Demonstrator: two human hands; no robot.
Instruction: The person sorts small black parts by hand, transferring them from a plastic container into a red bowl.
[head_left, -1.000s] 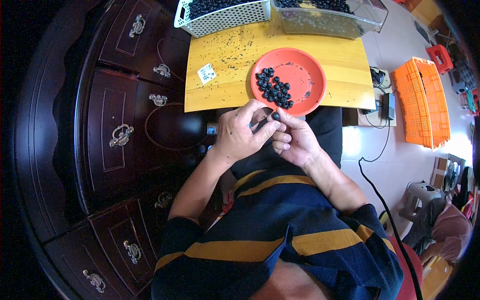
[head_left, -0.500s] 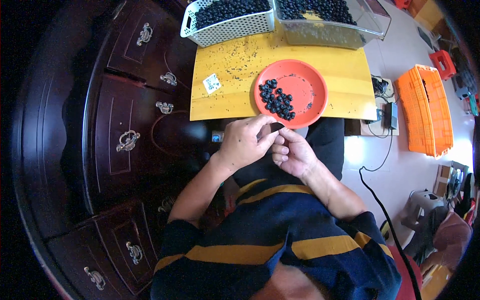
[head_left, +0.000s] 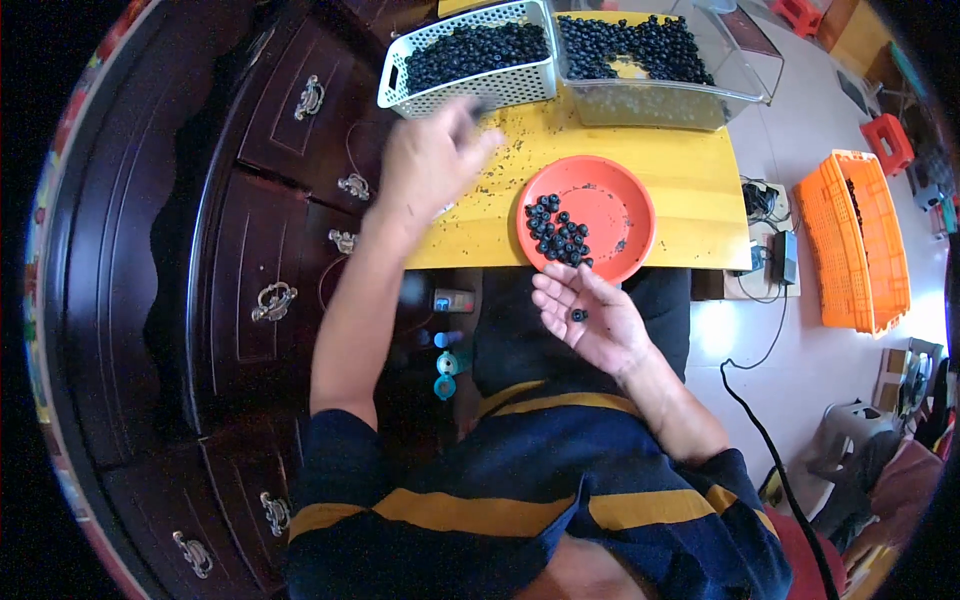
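Note:
My left hand is raised over the left side of the yellow table, close to the white perforated basket. Motion smears its fingers, and a dark thing I cannot make out shows at their tips. Palm up, my right hand is just in front of the red plate, its fingers loosely curled. A small black ring-shaped part rests on that palm. Several similar black parts lie in the left half of the plate, among dark crumbs.
Black parts fill much of the basket and a clear plastic bin at the far edge. Dark scraps dot the yellow table. Dark wooden drawers stand to the left. An orange crate, cables and a black adapter are on the right.
The two hands were together at the plate's near edge around a dark thing. My left hand has moved up and left toward the basket; my right hand has turned palm up, showing the part.

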